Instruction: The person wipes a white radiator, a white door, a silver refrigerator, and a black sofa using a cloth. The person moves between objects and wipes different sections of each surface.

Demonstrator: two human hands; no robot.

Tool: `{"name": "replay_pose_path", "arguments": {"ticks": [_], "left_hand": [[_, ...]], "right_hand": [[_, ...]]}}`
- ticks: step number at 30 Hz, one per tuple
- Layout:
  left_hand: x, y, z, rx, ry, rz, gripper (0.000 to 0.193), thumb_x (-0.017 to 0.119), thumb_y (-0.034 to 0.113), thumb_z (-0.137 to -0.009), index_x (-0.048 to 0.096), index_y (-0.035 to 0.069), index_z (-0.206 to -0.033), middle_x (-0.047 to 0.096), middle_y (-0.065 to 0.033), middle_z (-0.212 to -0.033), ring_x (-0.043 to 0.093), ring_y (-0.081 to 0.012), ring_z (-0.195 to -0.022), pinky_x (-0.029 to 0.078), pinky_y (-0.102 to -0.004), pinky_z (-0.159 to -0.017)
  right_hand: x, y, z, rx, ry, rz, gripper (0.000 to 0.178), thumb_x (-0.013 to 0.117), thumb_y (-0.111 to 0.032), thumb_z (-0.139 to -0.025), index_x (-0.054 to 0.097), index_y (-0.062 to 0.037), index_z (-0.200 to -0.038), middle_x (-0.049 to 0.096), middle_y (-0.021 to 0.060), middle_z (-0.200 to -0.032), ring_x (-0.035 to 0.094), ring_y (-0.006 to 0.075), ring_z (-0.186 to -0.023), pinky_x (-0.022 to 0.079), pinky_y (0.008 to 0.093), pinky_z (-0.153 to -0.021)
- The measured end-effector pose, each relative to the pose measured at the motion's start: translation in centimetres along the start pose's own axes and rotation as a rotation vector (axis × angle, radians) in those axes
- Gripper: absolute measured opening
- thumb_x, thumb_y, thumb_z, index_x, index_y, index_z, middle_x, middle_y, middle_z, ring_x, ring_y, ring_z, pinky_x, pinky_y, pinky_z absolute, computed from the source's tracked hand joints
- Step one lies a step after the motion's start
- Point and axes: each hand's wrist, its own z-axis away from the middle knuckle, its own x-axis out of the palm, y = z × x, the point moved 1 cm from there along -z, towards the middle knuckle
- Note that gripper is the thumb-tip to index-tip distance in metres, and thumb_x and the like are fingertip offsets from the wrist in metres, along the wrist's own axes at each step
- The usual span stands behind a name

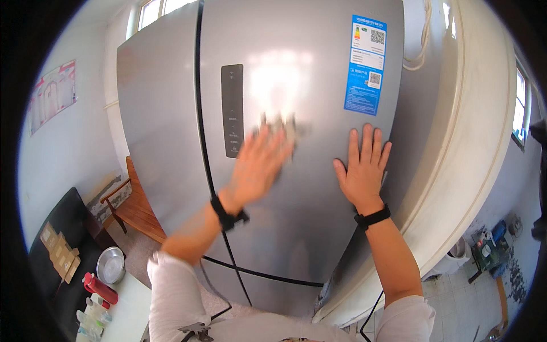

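A large silver refrigerator (pixel 293 211) with side-by-side doors stands directly in front of me. My left hand (pixel 261 161) presses a crumpled greyish cloth (pixel 289 126) against the right door, just right of the dark control panel (pixel 232 111). Motion blurs this hand and the cloth, and the palm side is hidden. Flat on the same door, near its right edge, lies my right hand (pixel 364 171) with fingers spread and nothing in it. Above it is a blue and white label (pixel 366 65). Each wrist wears a black band.
Right of the refrigerator is a cream door frame (pixel 456 171). At lower left, a pale table (pixel 130 310) bears a metal bowl (pixel 111 265) and a red thermos (pixel 101 288). Behind are a wooden bench (pixel 137 205) and a black seat (pixel 62 222) with cardboard (pixel 59 251) on it.
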Motion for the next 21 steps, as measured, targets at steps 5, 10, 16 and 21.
{"name": "replay_pose_path", "arguments": {"ticks": [5, 10, 16, 21], "left_hand": [[-6.0, -6.0, -19.4, 0.014, 0.448, -0.09, 0.057, 0.064, 0.018, -0.092, 0.053, 0.016, -0.148, 0.048, -0.0123, -0.154, 0.04, -0.0394, -0.143, 0.035, -0.0571, -0.114], [-7.2, -6.4, -25.1, -0.05, 0.436, -0.064, 0.059, 0.052, 0.016, -0.099, 0.039, 0.008, -0.156, 0.042, -0.02, -0.158, 0.033, -0.0451, -0.148, 0.024, -0.0581, -0.122], [-1.2, 1.0, -13.8, 0.12, 0.303, -0.085, 0.053, 0.059, 0.02, -0.093, 0.055, 0.019, -0.146, 0.052, -0.0037, -0.153, 0.041, -0.0287, -0.146, 0.031, -0.051, -0.119], [3.3, 10.6, -1.6, 0.522, -0.111, 0.23, 0.058, 0.058, 0.018, -0.091, 0.054, 0.023, -0.148, 0.042, -0.003, -0.162, 0.031, -0.0269, -0.154, 0.023, -0.0498, -0.126]], "right_hand": [[-0.7, 0.0, -0.2, -0.012, 0.017, -0.053, 0.076, 0.063, -0.04, -0.096, 0.036, -0.0071, -0.159, 0.024, 0.0208, -0.167, 0.02, 0.0449, -0.153, 0.013, 0.0661, -0.121], [-3.4, 0.8, -0.3, -0.044, -0.055, -0.172, 0.064, 0.058, -0.039, -0.1, 0.044, -0.0056, -0.153, 0.033, 0.0217, -0.162, 0.03, 0.0428, -0.15, 0.02, 0.0615, -0.121], [-7.6, 3.5, 0.8, 0.097, 0.073, -0.51, 0.057, 0.045, -0.039, -0.108, 0.046, -0.0004, -0.15, 0.044, 0.0234, -0.156, 0.039, 0.0439, -0.145, 0.022, 0.056, -0.122], [-8.3, 4.6, -0.6, 0.072, 0.136, -0.611, 0.057, 0.041, -0.037, -0.11, 0.044, 0.0028, -0.15, 0.041, 0.0255, -0.157, 0.035, 0.0453, -0.147, 0.021, 0.0529, -0.122]]}}
